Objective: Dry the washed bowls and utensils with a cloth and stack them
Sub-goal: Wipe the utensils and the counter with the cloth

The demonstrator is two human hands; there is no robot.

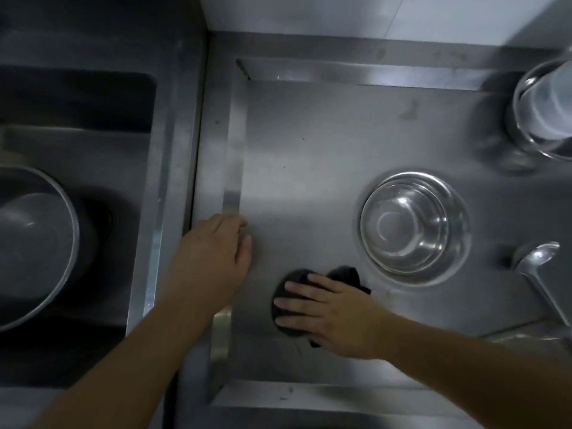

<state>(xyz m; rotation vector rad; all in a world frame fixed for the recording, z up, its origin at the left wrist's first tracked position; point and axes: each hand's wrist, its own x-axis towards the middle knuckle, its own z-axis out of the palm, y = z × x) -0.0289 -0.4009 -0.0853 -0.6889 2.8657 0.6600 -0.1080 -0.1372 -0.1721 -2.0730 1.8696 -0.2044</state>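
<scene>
With the right hand (334, 314) flat on the dark cloth (291, 305) at lower centre and the left hand (216, 252) empty, its grip relaxed, gather the cloth firmly (not by one corner) before lifting the upturned steel bowl (414, 227) just beside it on the table (309, 144).

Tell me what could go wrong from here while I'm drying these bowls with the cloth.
1. The right hand presses flat on the dark cloth without gripping it; on smooth steel it may slide rather than lift.
2. The steel bowl sits close beside the cloth, so a sweep could knock it.
3. The ladle lies at the right edge of view, easy to bump.
</scene>
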